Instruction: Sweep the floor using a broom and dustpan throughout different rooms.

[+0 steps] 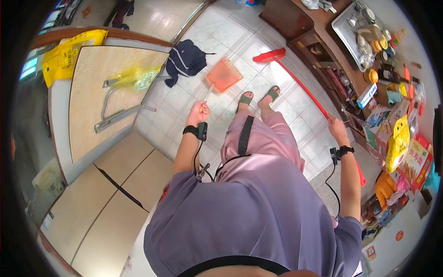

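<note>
My left hand point(200, 111) is closed around the handle of an orange-red plastic dustpan point(224, 75); most of the handle is hard to make out. The pan lies low over the tiled floor, left of my feet in green slippers. With my right hand point(336, 130) I grip the red shaft of a broom point(304, 86). Its red head point(269, 55) rests on the tiles beyond my feet, to the right of the dustpan. A dark blue garment point(185, 60) with pale stripes lies beside the dustpan, on its left.
A folded table point(86, 104) with metal legs and a yellow plastic bag leans at left. Below it are beige panels point(100, 207). Along the right stands a brown cabinet point(320, 20) holding a metal tray point(341, 31), jars and packages.
</note>
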`<control>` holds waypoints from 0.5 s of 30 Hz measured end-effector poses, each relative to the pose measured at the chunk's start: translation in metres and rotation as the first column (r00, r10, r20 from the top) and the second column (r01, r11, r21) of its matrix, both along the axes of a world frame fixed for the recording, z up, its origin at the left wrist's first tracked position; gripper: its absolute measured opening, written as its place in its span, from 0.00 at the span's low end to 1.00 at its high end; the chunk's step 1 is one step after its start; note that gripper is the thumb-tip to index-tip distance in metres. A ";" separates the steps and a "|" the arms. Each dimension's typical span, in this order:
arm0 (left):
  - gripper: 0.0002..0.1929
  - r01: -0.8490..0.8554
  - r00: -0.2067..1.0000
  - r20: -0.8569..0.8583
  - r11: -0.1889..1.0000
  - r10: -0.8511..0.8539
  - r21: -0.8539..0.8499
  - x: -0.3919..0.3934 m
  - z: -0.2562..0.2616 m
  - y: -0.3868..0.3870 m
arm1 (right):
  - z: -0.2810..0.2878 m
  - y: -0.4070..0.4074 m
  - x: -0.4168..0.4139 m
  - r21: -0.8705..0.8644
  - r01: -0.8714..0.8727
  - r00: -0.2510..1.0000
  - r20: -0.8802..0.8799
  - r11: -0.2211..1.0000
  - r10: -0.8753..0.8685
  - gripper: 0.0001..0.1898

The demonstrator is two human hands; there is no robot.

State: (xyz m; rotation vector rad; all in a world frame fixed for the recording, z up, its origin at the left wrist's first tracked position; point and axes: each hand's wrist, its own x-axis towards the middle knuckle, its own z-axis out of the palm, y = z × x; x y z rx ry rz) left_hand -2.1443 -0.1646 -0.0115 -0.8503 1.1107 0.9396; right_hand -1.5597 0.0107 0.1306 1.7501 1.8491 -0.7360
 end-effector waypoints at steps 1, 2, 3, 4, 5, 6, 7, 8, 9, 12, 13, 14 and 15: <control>0.07 0.016 1.000 0.005 1.000 -0.016 0.003 -0.003 -0.003 0.009 | 0.000 -0.007 -0.002 0.003 0.016 1.000 0.005 1.000 -0.016 0.20; 0.08 -0.012 1.000 0.018 1.000 0.012 0.006 -0.007 -0.007 0.018 | -0.002 -0.010 -0.006 0.027 0.019 1.000 -0.013 0.999 -0.019 0.20; 0.09 -0.049 0.998 0.031 0.999 0.049 0.000 -0.007 -0.008 0.018 | -0.002 -0.014 -0.014 0.043 0.013 0.999 -0.031 0.999 -0.012 0.21; 0.09 -0.042 0.999 0.033 0.999 0.042 -0.003 -0.007 -0.011 0.021 | -0.003 -0.015 -0.026 0.040 0.020 0.999 -0.029 0.999 -0.019 0.21; 0.09 -0.017 1.000 0.020 1.000 0.016 0.011 -0.007 -0.014 0.021 | -0.007 -0.013 -0.042 0.064 0.026 0.999 -0.049 0.998 -0.023 0.21; 0.08 0.005 1.000 0.004 1.000 -0.005 0.030 -0.010 -0.017 0.026 | -0.014 -0.004 -0.062 0.092 0.028 0.997 -0.072 0.995 -0.022 0.20; 0.08 0.002 1.000 0.003 0.999 -0.002 0.032 -0.012 -0.021 0.030 | -0.023 0.004 -0.077 0.104 0.013 0.998 -0.068 0.994 -0.006 0.21; 0.08 0.024 1.000 0.010 0.999 -0.024 0.043 -0.011 -0.026 0.036 | -0.034 0.010 -0.089 0.115 0.003 0.998 -0.060 0.993 0.004 0.22; 0.07 0.044 0.999 0.017 0.998 -0.045 0.051 -0.007 -0.030 0.040 | -0.045 0.017 -0.102 0.121 0.007 0.998 -0.058 0.993 0.000 0.23; 0.06 0.085 0.996 0.013 0.995 -0.086 0.044 -0.006 -0.029 0.063 | -0.062 0.025 -0.127 0.110 -0.005 0.999 -0.041 0.994 0.010 0.24; 0.06 0.082 0.997 0.008 0.996 -0.083 0.044 -0.004 -0.027 0.066 | -0.065 0.027 -0.135 0.094 -0.001 1.000 -0.021 0.996 0.003 0.24; 0.06 0.092 0.996 -0.025 0.995 -0.091 0.047 0.003 -0.027 0.071 | -0.061 0.021 -0.133 0.073 -0.024 1.000 -0.010 0.997 0.025 0.24; 0.06 0.102 0.993 -0.057 0.994 -0.099 0.040 0.003 -0.029 0.065 | -0.054 0.007 -0.131 0.044 -0.015 0.999 -0.039 0.999 0.017 0.22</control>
